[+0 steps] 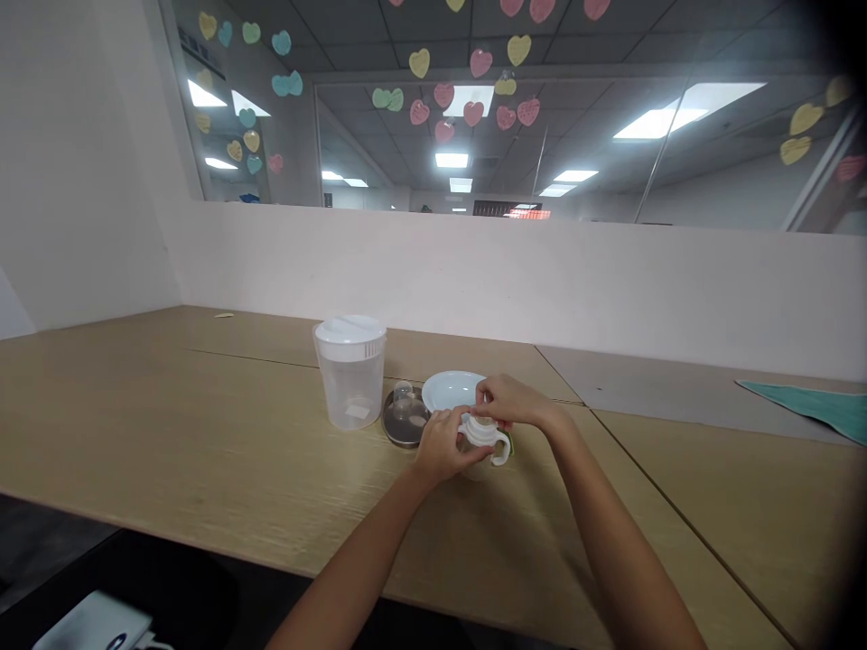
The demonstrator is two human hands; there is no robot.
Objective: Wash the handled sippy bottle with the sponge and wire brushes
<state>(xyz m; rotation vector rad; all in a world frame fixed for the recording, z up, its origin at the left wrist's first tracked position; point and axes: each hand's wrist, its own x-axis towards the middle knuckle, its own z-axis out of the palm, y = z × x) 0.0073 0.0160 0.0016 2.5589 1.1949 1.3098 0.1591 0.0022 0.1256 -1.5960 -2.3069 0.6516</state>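
Observation:
A baby bottle with a white collar and curved side handles is between my hands, over the near side of the table. My left hand is wrapped around its left side, thumb across the front. From above, my right hand pinches at the top of the bottle; the exact part under those fingertips is hidden. Just behind the hands sits a white bowl, partly covered by them. To its left lies a round steel dish with a small clear dome-shaped cap in it.
A clear plastic pitcher with a white lid stands left of the dish. Far right lies a green cloth. Seams cross the wooden table. Behind it rise a white wall and a window with heart-shaped notes. A white device is lower left.

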